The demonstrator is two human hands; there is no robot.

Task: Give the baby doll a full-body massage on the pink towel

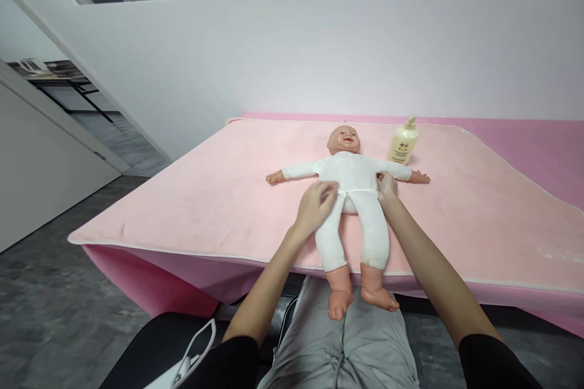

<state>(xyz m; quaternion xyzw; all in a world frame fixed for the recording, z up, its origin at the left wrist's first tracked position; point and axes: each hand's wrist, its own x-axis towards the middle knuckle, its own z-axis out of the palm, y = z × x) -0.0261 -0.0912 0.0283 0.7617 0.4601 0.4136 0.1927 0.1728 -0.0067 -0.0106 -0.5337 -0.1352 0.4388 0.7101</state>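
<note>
A baby doll [350,171] with a white cloth body lies face up, its arms spread wide. Its head points to the far side, and its feet hang past the table's near edge. My left hand [317,203] rests at the doll's hip on the left, fingers loosely curved and thumb apart. On the other side, my right hand [387,186] is closed against the doll's waist below its arm; some of its fingertips are hidden. A pale yellow pump bottle [402,143] stands just beyond the doll's arm on the right.
A light pink blanket [191,194] covers most of the table, over a darker pink cloth [538,161]. Behind it rises a white partition [319,55]. A black chair seat [150,346] with a white strap-like object [196,346] is at lower left.
</note>
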